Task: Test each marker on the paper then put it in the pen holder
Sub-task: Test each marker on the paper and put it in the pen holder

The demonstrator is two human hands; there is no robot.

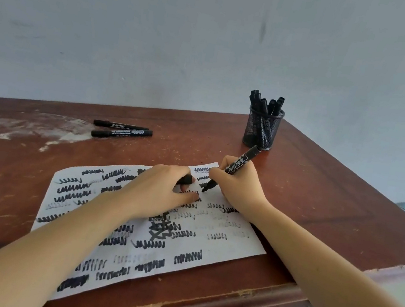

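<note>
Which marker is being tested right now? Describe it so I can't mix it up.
On the wooden table, find the scribbled paper. At its far right corner the right hand grips a black marker: uncapped, tip on the paper, unlike two capped ones lying far left.

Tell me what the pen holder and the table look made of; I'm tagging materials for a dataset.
Pen holder: black wire mesh, probably metal, since the markers show through it. Table: reddish-brown finished wood, worn; scratches and chipped edges expose paler wood.
</note>
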